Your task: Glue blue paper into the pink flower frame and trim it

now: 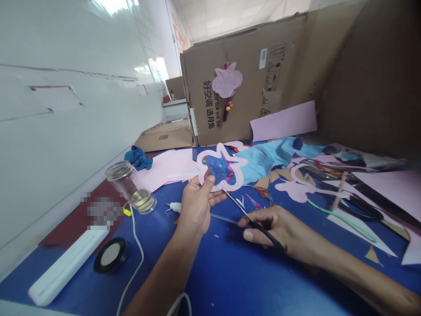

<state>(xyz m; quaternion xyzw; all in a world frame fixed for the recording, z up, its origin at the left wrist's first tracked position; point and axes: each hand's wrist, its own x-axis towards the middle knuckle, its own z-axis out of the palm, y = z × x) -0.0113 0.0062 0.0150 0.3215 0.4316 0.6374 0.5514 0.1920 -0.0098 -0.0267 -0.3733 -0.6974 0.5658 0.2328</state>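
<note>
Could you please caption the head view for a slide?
Left hand holds a pink cutout while the right hand holds scissors at its lower edge.

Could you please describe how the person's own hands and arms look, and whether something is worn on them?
The left hand and the right hand are both bare, with no gloves, and I can see no rings. The left forearm and the right forearm are bare too: no sleeve, watch or bracelet shows before they leave the picture.

Black disc (110, 254) beside white bar (64, 270); blue cloth (138, 158) near clear jar (133, 188); cardboard box (253, 61) behind.
</note>
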